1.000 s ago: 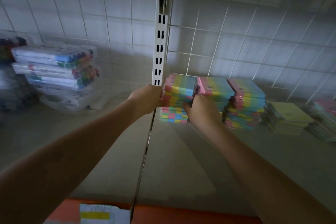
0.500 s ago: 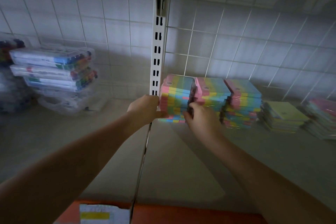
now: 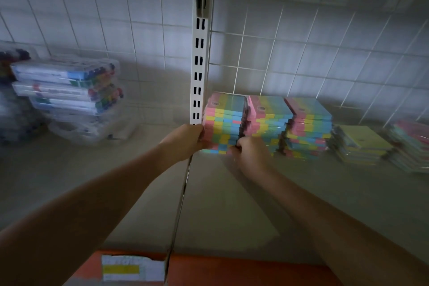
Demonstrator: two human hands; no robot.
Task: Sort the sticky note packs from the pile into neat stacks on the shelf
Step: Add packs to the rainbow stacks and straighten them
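A tall stack of pastel striped sticky note packs (image 3: 226, 121) stands on the grey shelf (image 3: 222, 204) by the white slotted upright. My left hand (image 3: 185, 140) grips the stack's left side. My right hand (image 3: 251, 154) holds its lower right front corner, fingers curled against the packs. Two more striped stacks stand right beside it, a middle stack (image 3: 269, 116) and a right stack (image 3: 308, 127). Further right lie a low stack of yellow packs (image 3: 362, 144) and a pink and teal stack (image 3: 411, 144).
A white slotted upright (image 3: 199, 72) rises just left of the held stack. Clear boxes of coloured markers (image 3: 67, 88) are piled at the left. A wire grid panel (image 3: 301, 53) backs the shelf. An orange price rail with a label (image 3: 132, 269) runs along the front edge.
The stack between my hands has come down and squared up against the packs beneath it, forming one column. My hands have shifted slightly lower along its sides.
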